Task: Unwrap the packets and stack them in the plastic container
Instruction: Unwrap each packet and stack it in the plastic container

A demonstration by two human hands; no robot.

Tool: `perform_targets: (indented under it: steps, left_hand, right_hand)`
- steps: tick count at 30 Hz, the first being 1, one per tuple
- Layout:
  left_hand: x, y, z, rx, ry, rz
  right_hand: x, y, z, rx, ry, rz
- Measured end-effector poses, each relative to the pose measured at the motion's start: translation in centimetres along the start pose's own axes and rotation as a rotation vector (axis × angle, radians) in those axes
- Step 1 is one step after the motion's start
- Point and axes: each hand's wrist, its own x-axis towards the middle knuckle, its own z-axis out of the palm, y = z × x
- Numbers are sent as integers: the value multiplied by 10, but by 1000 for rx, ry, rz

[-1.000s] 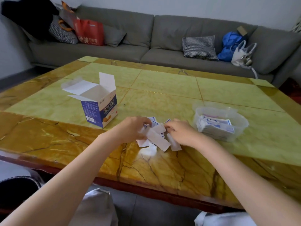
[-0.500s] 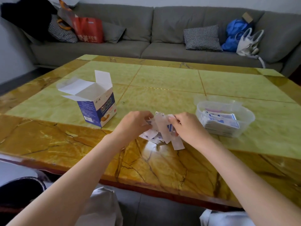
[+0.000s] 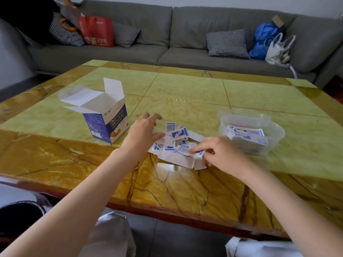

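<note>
A loose pile of small white-and-blue packets (image 3: 176,143) and torn white wrapper paper lies on the table between my hands. My left hand (image 3: 143,131) hovers at the pile's left edge with fingers spread and holds nothing. My right hand (image 3: 220,152) is at the pile's right edge and pinches one packet (image 3: 197,153) between thumb and fingers. To the right stands a clear plastic container (image 3: 274,134) holding a stack of the same packets.
An opened blue-and-white cardboard box (image 3: 105,119) stands left of my left hand. The yellow-green marble table (image 3: 185,89) reaches back to a grey sofa (image 3: 167,34) with cushions and bags. My knees show below the near edge.
Both hands were holding a packet together over the pile. Now they have parted: the left hand has opened and moved left, the right hand has dropped to the pile's right edge with a packet.
</note>
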Motion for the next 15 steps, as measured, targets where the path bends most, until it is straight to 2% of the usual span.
perform_targets:
  steps: [2,5,6,10,15]
  left_hand:
    - [-1,0,-2,-63,-22,-46]
    - [-5,1,-4,-145,-117,-54]
    - [-7,0,-5,-149,-149,-44]
    - [-13,1,-9,-19,-261,31]
    - [-21,2,-13,145,-463,64]
  right_hand:
    - [1,6,-2,50,-51,49]
    - [0,7,-5,172,-210,147]
    - [0,6,-4,200,-189,152]
    - [2,3,-5,148,185,110]
    - [5,-4,-10,277,328,95]
